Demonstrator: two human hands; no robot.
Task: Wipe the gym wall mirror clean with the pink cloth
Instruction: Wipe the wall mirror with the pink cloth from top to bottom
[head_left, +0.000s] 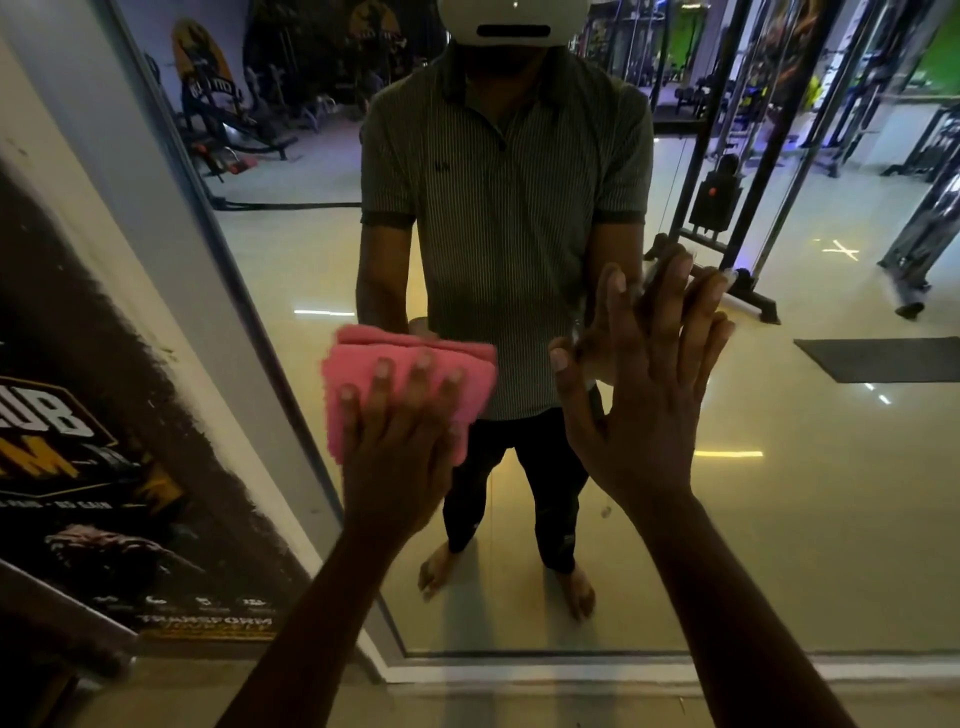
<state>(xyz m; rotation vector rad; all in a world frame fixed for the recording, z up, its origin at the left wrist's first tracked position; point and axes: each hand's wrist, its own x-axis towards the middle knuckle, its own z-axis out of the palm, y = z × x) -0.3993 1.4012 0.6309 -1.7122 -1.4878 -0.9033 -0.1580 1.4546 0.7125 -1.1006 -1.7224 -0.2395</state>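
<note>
Two hands flat on a gym wall mirror, the left one pressing a folded pink cloth against the glass.

The left hand (400, 441) lies on the pink cloth (405, 384) with its fingers straight and slightly spread, holding the folded pad flat to the mirror (779, 519) near the mirror's left edge, just beside the pale frame (291, 415). The right hand (644, 395) rests bare on the glass to the right of the cloth, palm flat, fingers straight and fanned apart, meeting its own reflection. The two hands are near each other but not touching. A dark gym poster (104, 467) hangs on the wall left of the frame. The glass reflects the person standing barefoot on a shiny floor, with weight machines (727, 171) far behind.
</note>
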